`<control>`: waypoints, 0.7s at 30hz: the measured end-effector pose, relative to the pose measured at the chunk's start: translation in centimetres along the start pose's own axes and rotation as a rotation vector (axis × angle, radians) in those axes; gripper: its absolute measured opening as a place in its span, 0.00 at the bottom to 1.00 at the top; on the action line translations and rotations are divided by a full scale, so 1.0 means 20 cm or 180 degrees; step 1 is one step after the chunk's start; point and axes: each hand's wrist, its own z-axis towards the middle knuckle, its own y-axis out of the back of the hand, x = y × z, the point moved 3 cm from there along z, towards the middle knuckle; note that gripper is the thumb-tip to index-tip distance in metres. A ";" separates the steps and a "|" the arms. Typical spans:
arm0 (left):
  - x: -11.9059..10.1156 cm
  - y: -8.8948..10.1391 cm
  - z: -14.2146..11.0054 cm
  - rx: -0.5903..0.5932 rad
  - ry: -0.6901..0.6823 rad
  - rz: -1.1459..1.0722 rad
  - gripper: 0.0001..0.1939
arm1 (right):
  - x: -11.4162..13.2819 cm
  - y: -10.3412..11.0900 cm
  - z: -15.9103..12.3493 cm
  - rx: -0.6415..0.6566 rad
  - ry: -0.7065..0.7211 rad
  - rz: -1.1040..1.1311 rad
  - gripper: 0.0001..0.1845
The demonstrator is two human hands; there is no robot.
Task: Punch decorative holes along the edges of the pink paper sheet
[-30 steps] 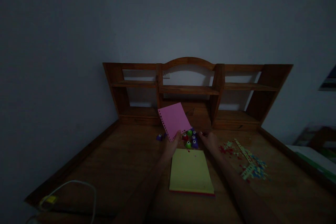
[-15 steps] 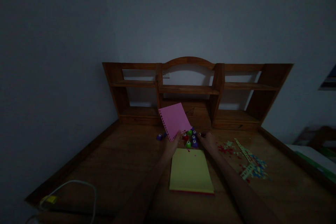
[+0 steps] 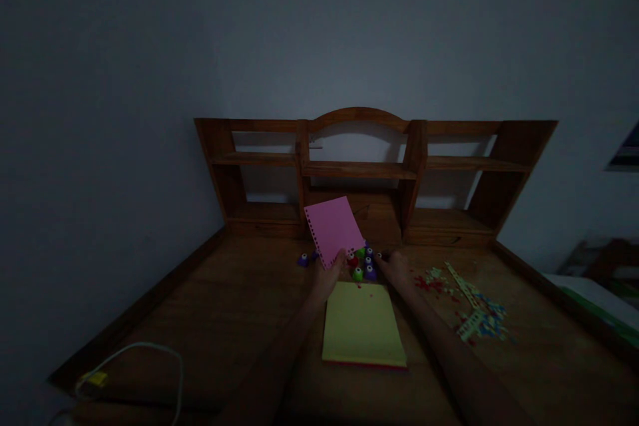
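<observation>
My left hand (image 3: 327,276) pinches the lower corner of a pink sheet of paper (image 3: 333,229), held tilted above the desk. Binder holes run down the sheet's left edge, and small cut-out shapes show along its bottom edge. My right hand (image 3: 397,269) has its fingers closed at a small craft punch (image 3: 379,256) with a round pale top, mostly hidden by the fingers. Between the hands stand several more punches: purple ones (image 3: 370,273), a green one (image 3: 358,274) and a red one (image 3: 352,260). Nearer me lies a yellow pad (image 3: 363,326) with tiny red bits on it.
Another purple punch (image 3: 303,260) stands left of the sheet. Right of my arm lie scattered red, pale and blue bits (image 3: 492,319) and pale slotted strips (image 3: 462,285). A wooden shelf unit (image 3: 359,170) backs the desk. A white cable (image 3: 150,345) loops at the front left.
The pink sheet and my left hand have shifted very slightly to the right. My right hand remains at the same punch.
</observation>
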 end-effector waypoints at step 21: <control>-0.05 -0.01 -0.03 0.0171 -0.0054 0.0201 0.21 | 0.01 0.01 -0.01 -0.0037 -0.0067 -0.0032 0.20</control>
